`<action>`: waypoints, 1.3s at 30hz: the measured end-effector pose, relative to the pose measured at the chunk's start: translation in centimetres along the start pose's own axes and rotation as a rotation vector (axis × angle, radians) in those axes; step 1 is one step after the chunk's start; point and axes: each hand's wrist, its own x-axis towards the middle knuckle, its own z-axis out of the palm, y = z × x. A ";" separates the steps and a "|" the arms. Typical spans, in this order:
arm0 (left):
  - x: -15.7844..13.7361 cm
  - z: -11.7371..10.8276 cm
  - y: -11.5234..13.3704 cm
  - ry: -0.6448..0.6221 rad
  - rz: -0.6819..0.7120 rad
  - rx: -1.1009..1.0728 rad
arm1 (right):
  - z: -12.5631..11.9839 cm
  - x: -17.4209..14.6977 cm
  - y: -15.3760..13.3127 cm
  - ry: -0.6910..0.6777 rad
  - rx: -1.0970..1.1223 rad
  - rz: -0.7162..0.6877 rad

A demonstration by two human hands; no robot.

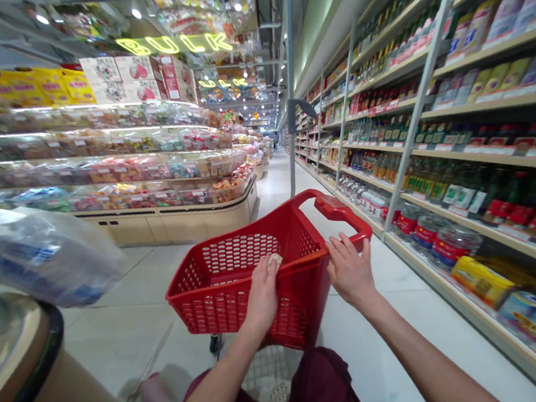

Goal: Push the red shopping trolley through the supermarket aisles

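Observation:
A red plastic shopping cart (pixel 233 294) with perforated sides stands in front of me, turned at an angle. Its basket has nothing visible inside. My left hand (pixel 264 297) reaches over the near side of the basket. Its fingers are closed on a small, off-white cloth-like piece (pixel 275 259), mostly hidden by the hand. My right hand (pixel 351 272) is at the near end of the cart's red handle (pixel 339 210). Thumb and fingers lie on either side of the handle's end, gripping it.
Shelves of bottles and jars (pixel 454 245) line the right side. A bulk display (pixel 153 188) of wrapped goods curves along the left. Close at lower left is a counter edge (pixel 52 338) with a plastic bag (pixel 49 253) above it. A pale tiled aisle (pixel 276 170) runs ahead.

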 end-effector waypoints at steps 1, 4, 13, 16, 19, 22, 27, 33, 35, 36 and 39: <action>-0.3 -0.4 -0.7 0.025 -0.035 0.012 | 0.1 -0.1 -0.1 0.005 0.015 -0.003; 0.3 0.2 0.0 0.039 -0.076 -0.002 | 0.3 -0.2 -0.9 0.017 0.067 -0.019; 2.9 3.4 5.6 -0.013 0.179 -0.043 | 0.0 -0.1 0.2 0.051 0.023 0.029; 0.2 0.8 1.5 0.019 0.132 0.029 | 0.2 -0.8 -0.5 0.041 0.058 0.039; -1.4 -0.7 -0.9 0.102 0.045 0.094 | 0.7 -1.1 -2.8 0.017 0.130 0.003; -1.2 0.2 0.0 0.077 0.067 0.069 | 1.4 -1.1 -5.5 -0.023 0.188 -0.071; -1.6 -0.9 -2.4 0.038 0.056 0.069 | 2.5 -1.2 -7.5 -0.085 0.206 -0.097; -4.1 -5.1 -7.4 0.116 -0.128 0.196 | 3.3 -1.3 -9.9 -0.183 0.287 -0.135; -4.0 -4.4 -6.3 0.058 -0.056 0.152 | 3.5 -1.2 -11.1 -0.217 0.319 -0.174; -3.9 -4.2 -5.8 0.028 -0.012 0.127 | 3.6 -1.2 -11.6 -0.231 0.331 -0.186; -4.3 -5.2 -6.8 0.011 0.002 0.113 | 4.2 -1.3 -11.9 -0.249 0.352 -0.210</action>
